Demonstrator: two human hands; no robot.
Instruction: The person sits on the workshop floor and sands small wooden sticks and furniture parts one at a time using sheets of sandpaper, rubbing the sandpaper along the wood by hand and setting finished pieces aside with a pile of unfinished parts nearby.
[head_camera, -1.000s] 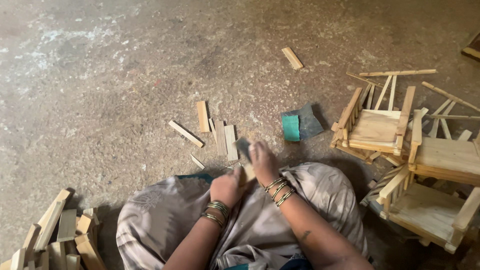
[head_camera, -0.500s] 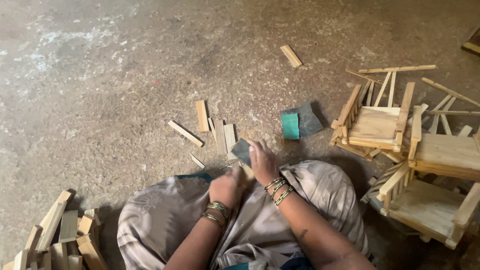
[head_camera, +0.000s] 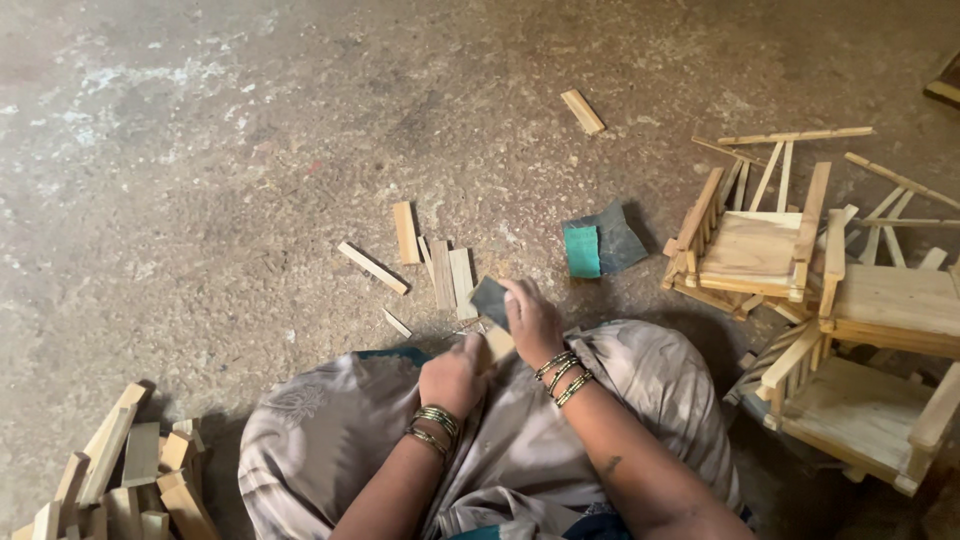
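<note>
A rough, dusty concrete floor (head_camera: 250, 150) carries everything here. The right hand (head_camera: 532, 322) is closed on a dark sanding sheet (head_camera: 490, 298), pressing it against a small wooden piece (head_camera: 497, 343) that the left hand (head_camera: 452, 375) clamps over the lap, apparently to steady it. Just beyond the grip lie short cut strips (head_camera: 450, 275) within easy reach (a folded green-backed sheet (head_camera: 598, 245) sits farther right). Small wooden chairs (head_camera: 760, 245) stand to the right; a pile of blocks (head_camera: 120, 480) lies behind the left.

Small wooden chairs (head_camera: 760, 245) (unfinished) stand right, folded sandpaper (head_camera: 598, 245) beside them.
</note>
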